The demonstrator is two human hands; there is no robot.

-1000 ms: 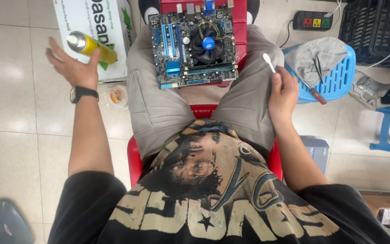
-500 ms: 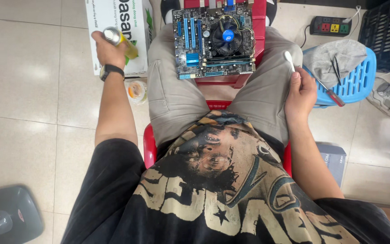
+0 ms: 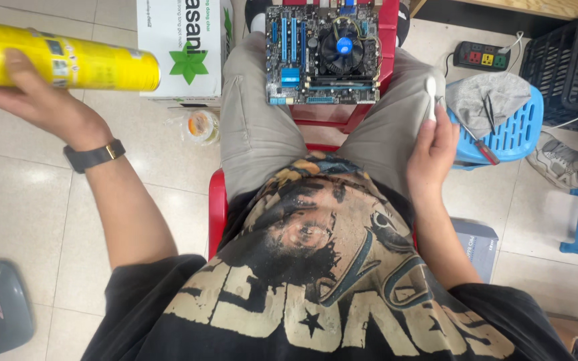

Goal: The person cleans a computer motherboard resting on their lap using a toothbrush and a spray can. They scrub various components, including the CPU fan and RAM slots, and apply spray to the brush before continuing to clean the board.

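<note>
I sit on a red chair (image 3: 217, 207), looking down at my lap. A blue computer motherboard (image 3: 322, 53) with a round black fan rests on a red stool in front of my knees. My left hand (image 3: 41, 100) is raised out to the left and grips a yellow spray can (image 3: 68, 61) held sideways. My right hand (image 3: 431, 147) rests on my right thigh and holds a thin white brush or swab (image 3: 430, 97) upright between the fingers. A dark watch (image 3: 93, 156) is on my left wrist.
A white cardboard box (image 3: 183, 47) stands on the tiled floor at the left, with a small roll of tape (image 3: 202, 125) beside it. At the right a blue plastic stool (image 3: 511, 127) carries a grey cloth, tweezers and a screwdriver. A power strip (image 3: 486, 55) and black crate (image 3: 570, 60) lie beyond.
My left hand has lifted the yellow can up and out to the left, closer to the camera. The right hand stays on my thigh with the white tool.
</note>
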